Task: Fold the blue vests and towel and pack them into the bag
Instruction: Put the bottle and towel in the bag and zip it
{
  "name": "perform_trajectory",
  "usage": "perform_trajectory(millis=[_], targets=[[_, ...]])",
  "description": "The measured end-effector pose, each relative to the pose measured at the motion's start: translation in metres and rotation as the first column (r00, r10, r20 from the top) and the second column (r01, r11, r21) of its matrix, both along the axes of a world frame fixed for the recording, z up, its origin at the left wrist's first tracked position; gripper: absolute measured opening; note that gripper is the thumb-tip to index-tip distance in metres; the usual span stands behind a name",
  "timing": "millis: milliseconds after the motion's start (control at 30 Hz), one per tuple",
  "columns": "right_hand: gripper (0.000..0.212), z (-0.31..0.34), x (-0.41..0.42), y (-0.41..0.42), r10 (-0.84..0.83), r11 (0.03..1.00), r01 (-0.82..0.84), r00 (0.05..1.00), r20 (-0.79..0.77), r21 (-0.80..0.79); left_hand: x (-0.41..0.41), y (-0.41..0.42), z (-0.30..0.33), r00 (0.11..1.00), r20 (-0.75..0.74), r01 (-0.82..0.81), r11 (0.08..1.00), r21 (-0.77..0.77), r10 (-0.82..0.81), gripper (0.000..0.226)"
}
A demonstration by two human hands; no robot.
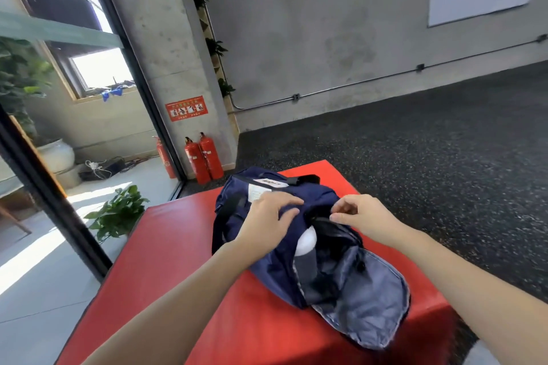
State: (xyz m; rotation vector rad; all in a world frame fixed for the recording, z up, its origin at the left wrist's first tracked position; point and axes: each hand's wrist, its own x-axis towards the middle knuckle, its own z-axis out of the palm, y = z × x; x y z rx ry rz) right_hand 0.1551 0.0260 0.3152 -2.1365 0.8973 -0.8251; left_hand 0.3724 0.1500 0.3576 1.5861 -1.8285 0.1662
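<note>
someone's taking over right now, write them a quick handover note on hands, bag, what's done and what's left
Left hand: fingers spread on top of the navy blue fabric duffel bag, pressing it.
Right hand: pinching something small at the bag's opening, likely the zip pull.
Bag lies on the red padded block, near flap open, grey lining showing; a white rounded object and dark contents inside.
Vests and towel not visible outside; whether they're packed is unclear.
Left: probably check contents, then zip up.

A dark navy fabric duffel bag (284,261) lies on its side, its near end unzipped and gaping to show pale grey-blue lining. A white rounded object (307,241) shows inside the opening. Black straps cross its far end.
</note>
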Motion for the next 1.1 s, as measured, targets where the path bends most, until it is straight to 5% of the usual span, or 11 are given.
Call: perform_trajectory(millis=[133, 233, 367, 500, 633, 800, 967, 1100], targets=[[0.018, -0.066, -0.038, 0.01, -0.177, 0.984, 0.175, 0.978, -0.109, -0.023, -0.042, 0.02, -0.033, 0.995, -0.091, 0.038, 0.999, -0.016, -0.039, 0.022], [0.05, -0.12, -0.066, 0.015, -0.335, 0.94, 0.34, 0.891, -0.307, -0.039, -0.067, 0.026, -0.069, 0.993, -0.092, 0.081, 0.995, 0.053, -0.076, 0.021], [0.07, -0.134, -0.078, 0.023, -0.308, 0.908, 0.371, 0.906, -0.29, 0.195, -0.095, 0.025, -0.118, 0.995, -0.068, 0.088, 0.97, 0.225, -0.074, 0.025], [0.073, -0.135, -0.091, 0.014, -0.294, 0.903, 0.385, 0.877, -0.379, 0.191, -0.125, 0.019, -0.146, 0.997, -0.06, 0.062, 0.934, 0.351, -0.044, 0.032], [0.059, -0.131, -0.099, 0.015, -0.253, 0.904, 0.322, 0.933, -0.256, 0.28, -0.154, 0.013, -0.155, 0.998, -0.056, 0.021, 0.909, 0.417, 0.002, 0.047], [0.061, -0.125, -0.094, 0.019, -0.209, 0.852, 0.128, 0.972, 0.105, 0.507, -0.182, 0.004, -0.153, 0.983, 0.027, -0.171, 0.855, 0.49, 0.181, 0.092], [0.04, -0.11, -0.084, 0.022, -0.238, 0.689, -0.143, 0.882, 0.407, 0.71, -0.18, 0.002, -0.131, 0.967, -0.006, -0.231, 0.882, 0.411, 0.256, 0.059], [0.019, -0.126, -0.068, 0.0, -0.242, 0.759, 0.012, 0.933, 0.265, 0.651, -0.152, -0.01, -0.088, 0.967, 0.095, -0.256, 0.92, 0.296, 0.238, 0.037]])
